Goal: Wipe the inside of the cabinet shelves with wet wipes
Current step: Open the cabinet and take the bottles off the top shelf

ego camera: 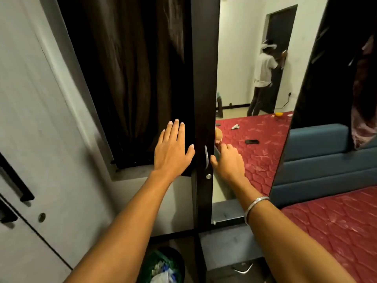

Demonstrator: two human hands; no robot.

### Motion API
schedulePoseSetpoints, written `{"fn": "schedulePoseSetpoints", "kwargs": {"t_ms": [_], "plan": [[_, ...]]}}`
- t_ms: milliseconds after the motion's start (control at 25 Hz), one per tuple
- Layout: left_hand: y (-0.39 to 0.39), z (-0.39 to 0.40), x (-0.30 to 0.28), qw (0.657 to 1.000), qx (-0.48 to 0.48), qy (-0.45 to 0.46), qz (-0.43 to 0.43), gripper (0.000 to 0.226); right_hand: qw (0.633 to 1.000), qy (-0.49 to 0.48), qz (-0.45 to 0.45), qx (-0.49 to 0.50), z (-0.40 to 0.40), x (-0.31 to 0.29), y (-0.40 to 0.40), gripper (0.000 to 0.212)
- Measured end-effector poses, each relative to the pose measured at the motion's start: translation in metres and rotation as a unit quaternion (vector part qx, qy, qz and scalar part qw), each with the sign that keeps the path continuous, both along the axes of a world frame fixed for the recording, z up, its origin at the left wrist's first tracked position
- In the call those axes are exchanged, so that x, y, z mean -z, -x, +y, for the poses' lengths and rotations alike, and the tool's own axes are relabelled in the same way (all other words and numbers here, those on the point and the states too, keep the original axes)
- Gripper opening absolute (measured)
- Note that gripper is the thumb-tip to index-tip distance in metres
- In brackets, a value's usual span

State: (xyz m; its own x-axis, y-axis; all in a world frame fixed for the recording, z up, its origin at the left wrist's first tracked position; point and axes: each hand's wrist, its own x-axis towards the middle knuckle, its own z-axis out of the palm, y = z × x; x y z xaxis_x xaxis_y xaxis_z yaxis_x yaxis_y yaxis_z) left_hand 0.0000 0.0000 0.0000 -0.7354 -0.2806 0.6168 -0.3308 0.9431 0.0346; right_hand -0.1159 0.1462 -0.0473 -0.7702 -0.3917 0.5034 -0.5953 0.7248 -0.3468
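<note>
Left hand [171, 149] pressing flat, fingers straight, on dark cabinet door [204, 88]; right hand [228, 160] curling fingers at metal handle [206, 157]. Door probably stiff, light; pulling by handle best.

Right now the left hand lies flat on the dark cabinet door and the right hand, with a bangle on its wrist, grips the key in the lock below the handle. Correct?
Not quite. In the head view the right hand is up at the metal handle, fingers curled at the door's edge, not on the lock below it. The left hand does lie flat on the dark cabinet door, and the bangle is on the right wrist.
</note>
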Motion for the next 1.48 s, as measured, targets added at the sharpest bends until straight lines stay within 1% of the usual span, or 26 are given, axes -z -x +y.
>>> {"fn": "schedulePoseSetpoints", "kwargs": {"t_ms": [80, 160, 240, 280, 360, 480, 560, 640, 800, 960, 1120, 1320, 1480], "plan": [[0.004, 0.003, 0.008, 1.0, -0.016, -0.005, -0.022, 0.072, 0.996, 0.033, -0.078, -0.019, -0.009, 0.013, 0.007, 0.037], [0.003, 0.003, 0.021, 0.999, -0.03, -0.008, -0.037, 0.072, 0.981, 0.065, -0.172, -0.055, -0.02, 0.026, 0.008, 0.041], [0.001, 0.005, 0.028, 0.998, -0.038, -0.011, -0.046, 0.072, 0.956, 0.131, -0.252, -0.075, -0.03, 0.034, 0.008, 0.031], [0.0, 0.006, 0.03, 0.998, -0.043, -0.005, -0.049, 0.072, 0.946, 0.158, -0.271, -0.08, -0.034, 0.038, 0.011, 0.024], [-0.003, 0.006, 0.029, 0.997, -0.057, 0.001, -0.048, 0.072, 0.941, 0.182, -0.277, -0.077, -0.033, 0.043, 0.015, 0.017], [-0.008, 0.003, 0.025, 0.997, -0.07, -0.009, -0.044, 0.073, 0.946, 0.184, -0.26, -0.067, -0.025, 0.05, 0.01, 0.02], [-0.011, 0.005, 0.025, 0.997, -0.066, -0.026, -0.044, 0.074, 0.943, 0.199, -0.26, -0.064, -0.011, 0.055, 0.0, 0.019], [-0.013, 0.013, 0.025, 0.998, -0.05, -0.022, -0.039, 0.073, 0.946, 0.203, -0.249, -0.056, 0.005, 0.057, -0.014, 0.019], [-0.019, 0.036, 0.026, 0.998, -0.004, -0.01, -0.057, 0.077, 0.955, 0.178, -0.237, -0.026, 0.035, 0.047, -0.041, 0.018], [-0.03, 0.056, 0.031, 0.997, 0.04, -0.002, -0.065, 0.079, 0.954, 0.184, -0.236, 0.009, 0.063, 0.038, -0.067, 0.016], [-0.037, 0.079, 0.04, 0.991, 0.09, -0.01, -0.1, 0.076, 0.959, 0.171, -0.221, 0.041, 0.093, 0.038, -0.083, 0.018], [-0.032, 0.119, 0.046, 0.983, 0.137, -0.024, -0.117, 0.081, 0.966, 0.167, -0.191, 0.055, 0.149, 0.048, -0.088, 0.017], [-0.02, 0.147, 0.038, 0.979, 0.16, -0.037, -0.125, 0.08, 0.967, 0.167, -0.187, 0.041, 0.202, 0.054, -0.084, 0.013]]}}
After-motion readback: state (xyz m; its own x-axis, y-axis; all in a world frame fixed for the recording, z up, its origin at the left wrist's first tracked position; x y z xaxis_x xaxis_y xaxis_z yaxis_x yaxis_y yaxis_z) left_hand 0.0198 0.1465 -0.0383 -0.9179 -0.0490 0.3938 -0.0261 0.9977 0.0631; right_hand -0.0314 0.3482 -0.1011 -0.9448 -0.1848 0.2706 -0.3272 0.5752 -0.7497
